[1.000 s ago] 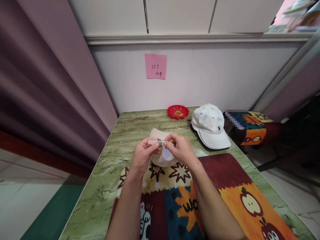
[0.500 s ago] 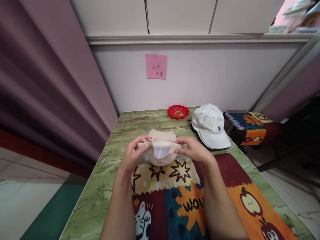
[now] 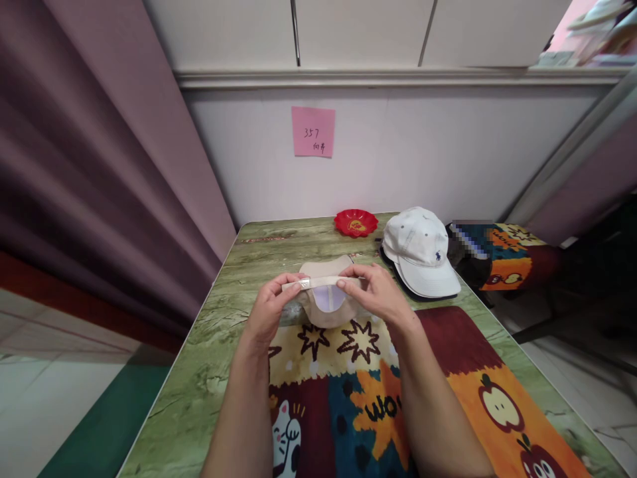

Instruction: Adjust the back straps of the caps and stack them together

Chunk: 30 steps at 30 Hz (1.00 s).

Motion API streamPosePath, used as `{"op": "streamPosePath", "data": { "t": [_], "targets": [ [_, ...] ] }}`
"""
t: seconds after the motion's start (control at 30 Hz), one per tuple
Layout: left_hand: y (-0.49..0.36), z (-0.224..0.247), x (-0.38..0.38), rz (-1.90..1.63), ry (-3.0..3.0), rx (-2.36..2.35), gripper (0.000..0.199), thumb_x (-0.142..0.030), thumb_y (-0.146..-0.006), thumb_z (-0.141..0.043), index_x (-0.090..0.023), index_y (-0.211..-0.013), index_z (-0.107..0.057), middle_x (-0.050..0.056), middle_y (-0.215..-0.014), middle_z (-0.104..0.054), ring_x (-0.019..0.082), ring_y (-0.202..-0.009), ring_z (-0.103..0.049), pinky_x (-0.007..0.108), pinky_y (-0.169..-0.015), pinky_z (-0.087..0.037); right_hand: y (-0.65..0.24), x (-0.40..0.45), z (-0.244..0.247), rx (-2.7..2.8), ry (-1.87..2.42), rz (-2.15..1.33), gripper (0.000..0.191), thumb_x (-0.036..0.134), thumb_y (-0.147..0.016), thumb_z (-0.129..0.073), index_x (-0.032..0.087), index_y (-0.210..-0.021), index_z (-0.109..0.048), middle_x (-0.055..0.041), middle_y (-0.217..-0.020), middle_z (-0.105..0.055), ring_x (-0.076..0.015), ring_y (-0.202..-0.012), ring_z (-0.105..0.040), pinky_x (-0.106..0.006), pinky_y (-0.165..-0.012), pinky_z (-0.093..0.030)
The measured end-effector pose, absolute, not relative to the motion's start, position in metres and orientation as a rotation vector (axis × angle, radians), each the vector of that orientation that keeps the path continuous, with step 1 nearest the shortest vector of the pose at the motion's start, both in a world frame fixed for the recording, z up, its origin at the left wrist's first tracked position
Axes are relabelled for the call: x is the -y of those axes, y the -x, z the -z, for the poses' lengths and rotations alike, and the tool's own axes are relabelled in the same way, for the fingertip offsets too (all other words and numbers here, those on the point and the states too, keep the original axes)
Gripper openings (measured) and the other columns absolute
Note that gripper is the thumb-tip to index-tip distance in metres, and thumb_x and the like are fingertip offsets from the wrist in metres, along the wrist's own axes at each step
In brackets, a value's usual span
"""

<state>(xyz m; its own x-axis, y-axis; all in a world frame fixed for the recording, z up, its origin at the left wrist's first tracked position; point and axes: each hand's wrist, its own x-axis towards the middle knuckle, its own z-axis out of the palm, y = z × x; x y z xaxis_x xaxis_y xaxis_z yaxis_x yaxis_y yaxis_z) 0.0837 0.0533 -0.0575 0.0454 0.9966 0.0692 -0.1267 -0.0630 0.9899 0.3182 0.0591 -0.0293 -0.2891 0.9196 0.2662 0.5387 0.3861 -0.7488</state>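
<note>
A beige baseball cap (image 3: 318, 317) is held above the far edge of the patterned mat, its brim pointing away from me and its back opening facing me. Through the arched opening shows a pale lilac patch. My left hand (image 3: 271, 305) pinches the end of the cap's back strap beside a small metal buckle (image 3: 304, 283). Thumb and fingers of my right hand (image 3: 375, 292) grip the same strap near its middle and right side. Part of the brim is hidden behind the strap and fingers.
On the right stands a white cap (image 3: 418, 242) with a small dark logo, on top of a darker cap. A red scalloped dish (image 3: 355, 223) sits by the wall. The colourful mat (image 3: 348, 392) covers the near part of the green wood-grain table (image 3: 199, 372). A pink note (image 3: 313, 131) is on the wall.
My right hand has shifted left along the strap, closer to the buckle. The strap now lies straighter between my hands, and the cap has moved slightly.
</note>
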Motion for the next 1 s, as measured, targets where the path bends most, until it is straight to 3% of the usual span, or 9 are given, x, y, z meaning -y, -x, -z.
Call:
{"op": "streamPosePath", "data": {
  "t": [0.13,0.37,0.63,0.8,1.0],
  "targets": [
    [-0.092,0.055,-0.051,-1.266,-1.146,-1.008,0.017,-0.033,-0.074,-0.076,-0.017,-0.075,-0.07,0.008,-0.106,-0.072,0.019,-0.093,-0.063,0.026,-0.084,-0.046,-0.305,-0.057,0.03,1.919,1.24,-0.706,0.019,0.04,-0.088,-0.061,0.023,-0.084,-0.07,0.0017,-0.082,-0.073,-0.0178,-0.077,-0.065,-0.049,-0.114,-0.018],
    [-0.1,0.055,-0.05,-1.261,-1.145,-0.97,0.017,-0.032,-0.074,-0.076,-0.017,-0.074,-0.07,0.009,-0.109,-0.071,0.02,-0.096,-0.063,0.026,-0.086,-0.046,-0.296,-0.055,0.03,1.91,1.225,-0.721,0.013,0.031,-0.087,-0.061,0.024,-0.08,-0.069,0.0017,-0.081,-0.073,-0.0185,-0.08,-0.065,-0.051,-0.116,-0.015],
    [-0.101,0.056,-0.05,-1.244,-1.201,-0.976,0.017,-0.033,-0.074,-0.076,-0.017,-0.073,-0.069,0.008,-0.108,-0.069,0.021,-0.099,-0.061,0.026,-0.086,-0.045,-0.295,-0.057,0.034,1.912,1.229,-0.715,0.015,0.027,-0.085,-0.058,0.023,-0.076,-0.068,0.0032,-0.076,-0.072,-0.0156,-0.07,-0.062,-0.051,-0.116,-0.014],
    [-0.1,0.058,-0.051,-1.228,-1.217,-1.007,0.02,-0.034,-0.072,-0.078,-0.017,-0.076,-0.068,0.008,-0.107,-0.069,0.02,-0.095,-0.063,0.027,-0.082,-0.047,-0.294,-0.055,0.031,1.912,1.235,-0.736,0.015,0.032,-0.087,-0.06,0.024,-0.08,-0.071,0.0015,-0.083,-0.075,-0.0178,-0.078,-0.066,-0.052,-0.117,-0.014],
    [-0.104,0.055,-0.049,-1.2,-1.278,-0.995,0.02,-0.03,-0.071,-0.08,-0.018,-0.078,-0.066,0.008,-0.1,-0.071,0.023,-0.103,-0.062,0.03,-0.09,-0.046,-0.289,-0.05,0.028,1.939,1.248,-0.748,0.014,0.039,-0.085,-0.067,0.029,-0.09,-0.074,0.0001,-0.098,-0.077,-0.0219,-0.093,-0.068,-0.053,-0.117,-0.011]
  ]
}}
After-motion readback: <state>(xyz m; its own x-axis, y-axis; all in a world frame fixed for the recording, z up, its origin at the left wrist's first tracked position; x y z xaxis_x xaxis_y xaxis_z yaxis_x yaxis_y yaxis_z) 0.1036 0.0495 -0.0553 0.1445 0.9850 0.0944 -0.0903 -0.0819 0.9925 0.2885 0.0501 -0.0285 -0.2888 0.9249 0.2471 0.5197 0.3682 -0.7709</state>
